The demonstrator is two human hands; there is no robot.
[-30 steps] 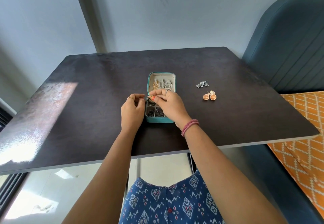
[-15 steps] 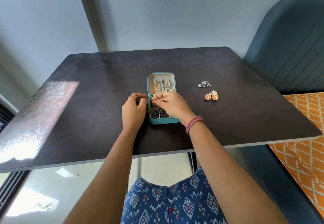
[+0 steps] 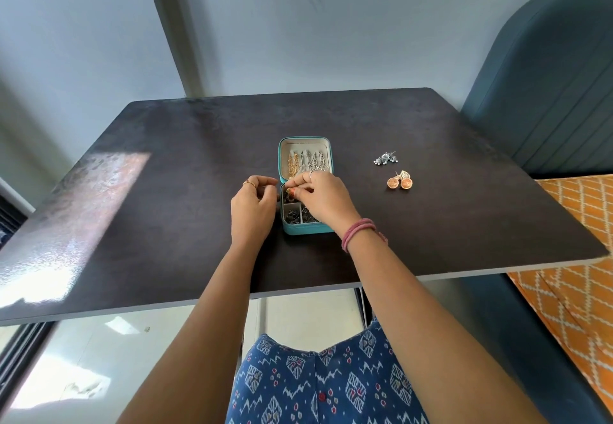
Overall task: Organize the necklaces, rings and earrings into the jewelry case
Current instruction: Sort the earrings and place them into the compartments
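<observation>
At frame centre, our right hand (image 3: 323,196) pinches a small earring (image 3: 291,192) over the open case (image 3: 306,229) to seat it, while our left hand (image 3: 253,209), fingers curled and seemingly holding nothing, braces beside the case on the counter (image 3: 166,224).

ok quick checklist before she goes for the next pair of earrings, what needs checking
1. Jewelry case open, lid back: ok.
2. Right hand free: not ok, its fingertips pinch a small piece over the case's far-left compartment.
3. Left hand free: cannot tell, fingers curled beside the case, anything held is hidden.
4. Orange earrings within reach on the table, right of the case: ok.
5. Silver earrings lying apart from the orange pair: ok.
6. Room left in the compartments: cannot tell, hand covers them.
</observation>
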